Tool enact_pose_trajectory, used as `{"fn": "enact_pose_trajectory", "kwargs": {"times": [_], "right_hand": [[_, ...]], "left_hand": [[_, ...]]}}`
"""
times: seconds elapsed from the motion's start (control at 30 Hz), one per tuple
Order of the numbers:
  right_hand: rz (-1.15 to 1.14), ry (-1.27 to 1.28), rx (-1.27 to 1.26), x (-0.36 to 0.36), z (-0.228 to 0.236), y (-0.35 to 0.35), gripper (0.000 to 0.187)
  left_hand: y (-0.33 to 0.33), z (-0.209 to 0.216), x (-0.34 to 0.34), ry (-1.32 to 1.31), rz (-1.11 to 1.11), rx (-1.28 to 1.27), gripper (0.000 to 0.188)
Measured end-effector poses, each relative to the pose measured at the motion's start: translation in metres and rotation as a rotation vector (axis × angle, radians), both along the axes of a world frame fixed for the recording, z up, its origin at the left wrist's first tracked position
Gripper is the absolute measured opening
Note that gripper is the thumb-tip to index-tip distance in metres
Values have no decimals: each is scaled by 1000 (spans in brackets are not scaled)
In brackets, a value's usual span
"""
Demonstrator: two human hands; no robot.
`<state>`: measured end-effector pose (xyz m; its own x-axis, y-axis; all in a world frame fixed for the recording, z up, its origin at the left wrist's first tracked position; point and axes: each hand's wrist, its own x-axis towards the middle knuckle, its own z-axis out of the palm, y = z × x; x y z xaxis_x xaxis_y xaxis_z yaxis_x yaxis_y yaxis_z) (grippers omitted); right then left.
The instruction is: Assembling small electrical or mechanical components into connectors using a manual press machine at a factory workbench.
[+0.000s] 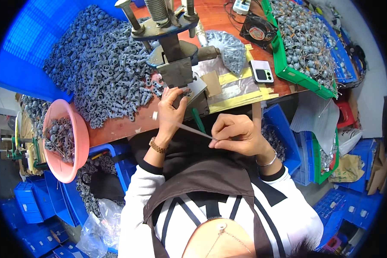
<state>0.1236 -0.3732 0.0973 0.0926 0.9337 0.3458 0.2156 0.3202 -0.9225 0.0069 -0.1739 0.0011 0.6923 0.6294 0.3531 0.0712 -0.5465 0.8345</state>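
Thin pale strip (195,130) slants between the hands, its left end hard to make out. Leftmost, tubular gray fittings (116,64) heap up; the left hand (172,107) curls at the metal press (175,73), any grip hidden; the right hand (238,134), knuckles bent, pinches the strip.

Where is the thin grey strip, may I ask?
In the head view's centre, the strip is pinched by the right hand, pointing toward the left hand.
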Motion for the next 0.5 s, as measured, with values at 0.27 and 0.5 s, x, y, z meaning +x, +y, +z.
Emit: {"fn": "enact_pose_trajectory", "kwargs": {"times": [0.27, 0.5], "right_hand": [[3, 101, -166, 6, 0, -13, 17], [-89, 65, -182, -13, -12, 4, 23]], "left_hand": [[70, 21, -18, 149, 189, 626, 25], [95, 14, -7, 376, -85, 738, 15]]}}
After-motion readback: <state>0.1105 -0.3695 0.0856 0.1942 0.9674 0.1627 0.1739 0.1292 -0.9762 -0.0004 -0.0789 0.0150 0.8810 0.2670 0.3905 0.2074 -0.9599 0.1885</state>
